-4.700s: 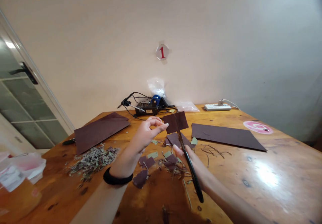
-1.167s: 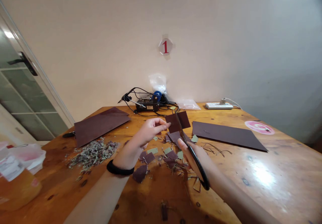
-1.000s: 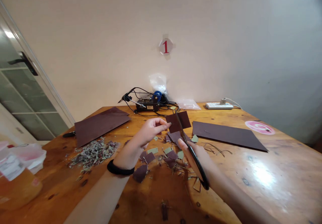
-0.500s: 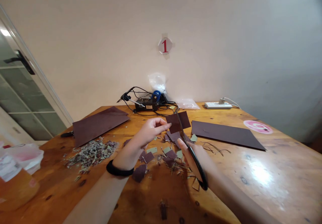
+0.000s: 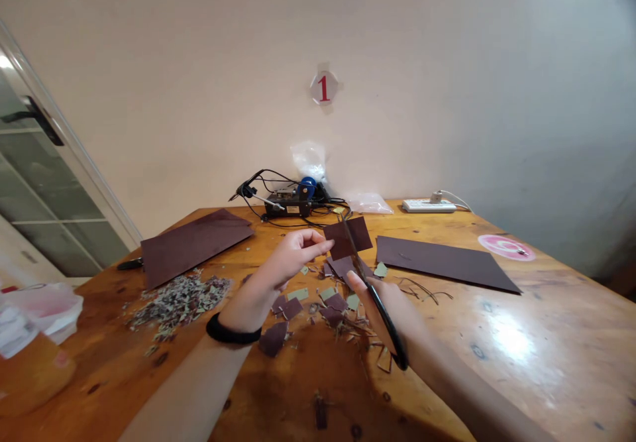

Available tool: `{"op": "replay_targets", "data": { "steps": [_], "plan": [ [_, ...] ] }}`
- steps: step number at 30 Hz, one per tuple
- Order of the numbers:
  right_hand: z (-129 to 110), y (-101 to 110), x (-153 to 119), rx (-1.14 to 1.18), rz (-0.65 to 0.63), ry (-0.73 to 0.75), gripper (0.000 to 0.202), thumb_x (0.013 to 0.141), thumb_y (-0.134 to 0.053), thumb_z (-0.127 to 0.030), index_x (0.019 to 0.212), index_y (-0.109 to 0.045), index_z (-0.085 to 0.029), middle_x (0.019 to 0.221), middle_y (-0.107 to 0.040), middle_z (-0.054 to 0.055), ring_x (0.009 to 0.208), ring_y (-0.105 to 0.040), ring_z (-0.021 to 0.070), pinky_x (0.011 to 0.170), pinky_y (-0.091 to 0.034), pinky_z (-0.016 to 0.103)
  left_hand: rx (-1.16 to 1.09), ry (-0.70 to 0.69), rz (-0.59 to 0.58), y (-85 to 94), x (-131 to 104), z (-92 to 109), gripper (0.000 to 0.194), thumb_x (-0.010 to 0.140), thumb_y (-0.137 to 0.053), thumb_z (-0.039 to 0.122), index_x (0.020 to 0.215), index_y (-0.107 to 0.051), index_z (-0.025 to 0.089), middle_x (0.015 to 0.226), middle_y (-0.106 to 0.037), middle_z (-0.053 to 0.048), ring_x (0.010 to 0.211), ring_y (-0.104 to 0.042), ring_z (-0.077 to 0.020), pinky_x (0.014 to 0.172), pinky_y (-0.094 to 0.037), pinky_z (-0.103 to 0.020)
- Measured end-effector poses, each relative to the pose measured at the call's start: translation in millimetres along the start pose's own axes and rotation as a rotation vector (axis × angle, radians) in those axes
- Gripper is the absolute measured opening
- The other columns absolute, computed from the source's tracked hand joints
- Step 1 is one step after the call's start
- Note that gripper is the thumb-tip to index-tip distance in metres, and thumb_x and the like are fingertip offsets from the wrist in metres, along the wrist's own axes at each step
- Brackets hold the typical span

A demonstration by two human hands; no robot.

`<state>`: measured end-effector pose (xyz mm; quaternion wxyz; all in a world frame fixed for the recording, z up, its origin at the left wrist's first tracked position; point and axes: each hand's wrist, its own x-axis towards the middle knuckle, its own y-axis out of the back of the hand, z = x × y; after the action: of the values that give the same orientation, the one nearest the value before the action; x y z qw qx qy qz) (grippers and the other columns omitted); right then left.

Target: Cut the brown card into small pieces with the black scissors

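Note:
My left hand [image 5: 303, 253] pinches the left edge of a small dark maroon piece of stiff sheet [image 5: 338, 238], held above the table. My right hand [image 5: 380, 299] is closed around a pair of scissors [image 5: 377, 306] with black handles. Their blades reach up and away from me across the piece, which shows on both sides of them. Below both hands lie cut scraps, some with the maroon face [image 5: 291, 308] up and some with a pale green face [image 5: 298, 294] up. How far the cut runs I cannot tell.
Larger maroon sheets lie at left [image 5: 193, 243] and right [image 5: 447, 263]. A heap of fine shreds [image 5: 181, 303] is left of my wrist. Behind stand a black device with cables [image 5: 288, 205] and a power strip [image 5: 428, 206]. Plastic bags [image 5: 50, 309] sit at far left.
The whole view has shifted slightly left. My hands still hold the maroon piece and the scissors in nearly the same place, with the blades at a slightly different angle.

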<state>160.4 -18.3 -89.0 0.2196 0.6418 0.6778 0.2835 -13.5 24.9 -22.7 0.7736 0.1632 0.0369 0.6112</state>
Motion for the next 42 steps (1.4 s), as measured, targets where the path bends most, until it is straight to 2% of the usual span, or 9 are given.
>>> {"op": "replay_targets", "data": {
  "steps": [7, 20, 29, 37, 42],
  "plan": [
    [-4.2, 0.0, -1.7, 0.033, -0.012, -0.007, 0.061, 0.085, -0.026, -0.071, 0.069, -0.056, -0.021, 0.064, -0.063, 0.006, 0.064, -0.057, 0.0226, 0.063, -0.040, 0.032, -0.002, 0.012, -0.002, -0.3, 1.3, -3.3, 0.027, 0.067, -0.068, 0.041, 0.067, -0.055, 0.017, 0.068, -0.050, 0.003, 0.061, -0.043, -0.0098, 0.058, -0.034, -0.023],
    [1.2, -1.9, 0.5, 0.026, 0.026, 0.032, 0.059, 0.088, -0.029, -0.065, 0.071, -0.064, -0.021, 0.065, -0.066, 0.006, 0.062, -0.062, 0.0219, 0.059, -0.040, 0.028, 0.007, -0.002, 0.027, 0.6, 1.1, -4.5, 0.028, 0.066, -0.070, 0.043, 0.068, -0.056, 0.019, 0.067, -0.052, 0.002, 0.061, -0.045, -0.0105, 0.058, -0.036, -0.023],
    [0.8, 0.3, 0.4, 0.031, 0.053, 0.054, 0.057, 0.088, -0.033, -0.063, 0.070, -0.066, -0.020, 0.061, -0.065, 0.006, 0.060, -0.062, 0.0211, 0.058, -0.040, 0.027, -0.024, 0.014, 0.020, -0.5, 1.0, -2.7, 0.031, 0.065, -0.070, 0.044, 0.068, -0.054, 0.018, 0.066, -0.049, 0.004, 0.059, -0.041, -0.0097, 0.056, -0.031, -0.024],
    [2.2, 0.3, 2.6, 0.047, 0.045, 0.077, 0.056, 0.087, -0.034, -0.064, 0.069, -0.064, -0.020, 0.063, -0.065, 0.006, 0.061, -0.061, 0.0213, 0.057, -0.040, 0.027, -0.002, 0.003, 0.041, -0.1, 1.6, -5.6, 0.030, 0.066, -0.070, 0.045, 0.066, -0.054, 0.019, 0.067, -0.050, 0.002, 0.060, -0.042, -0.0107, 0.057, -0.034, -0.024],
    [-5.7, 3.9, -0.6, 0.049, 0.037, 0.109, 0.049, 0.089, -0.033, -0.057, 0.071, -0.061, -0.021, 0.065, -0.063, 0.004, 0.062, -0.057, 0.0208, 0.059, -0.040, 0.028, -0.022, 0.013, 0.042, -0.4, 1.5, -5.5, 0.029, 0.066, -0.070, 0.043, 0.067, -0.053, 0.019, 0.068, -0.050, 0.002, 0.061, -0.042, -0.0105, 0.058, -0.034, -0.024]
  ]
}}
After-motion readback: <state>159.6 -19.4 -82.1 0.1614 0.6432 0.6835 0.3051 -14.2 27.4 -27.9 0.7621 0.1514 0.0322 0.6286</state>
